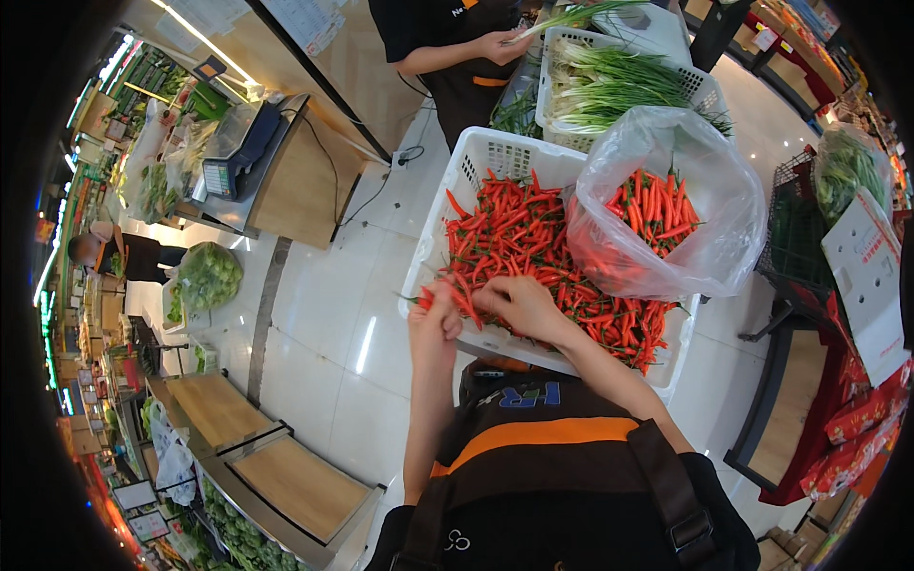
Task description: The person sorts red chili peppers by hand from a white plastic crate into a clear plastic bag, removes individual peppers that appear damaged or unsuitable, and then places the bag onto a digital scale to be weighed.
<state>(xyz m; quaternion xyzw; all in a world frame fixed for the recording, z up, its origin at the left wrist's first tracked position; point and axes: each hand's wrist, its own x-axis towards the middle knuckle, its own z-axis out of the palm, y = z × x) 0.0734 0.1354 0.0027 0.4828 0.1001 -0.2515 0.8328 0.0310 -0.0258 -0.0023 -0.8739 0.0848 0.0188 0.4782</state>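
Several red chili peppers [424, 298] with green stems stick out of my left hand [437, 318], which is closed around them over the near left corner of a white plastic crate [428, 235]. Close beside it my right hand [527, 308] has its fingers bent at the chilies; whether it pinches one is hidden. A loose heap of red chilies [507, 221] fills much of the crate. On the crate's right side rests a clear plastic bag [725, 214], its mouth wide, with more red chilies [657, 214] inside.
Beyond the crate stands a white basket [703, 86] of green onions [614, 86]. A co-worker's hand [500, 48] holds green onions there. A weighing scale [232, 157] sits on a counter to the left. Black shopping baskets [789, 221] stand right. A cable [378, 189] lies on the floor.
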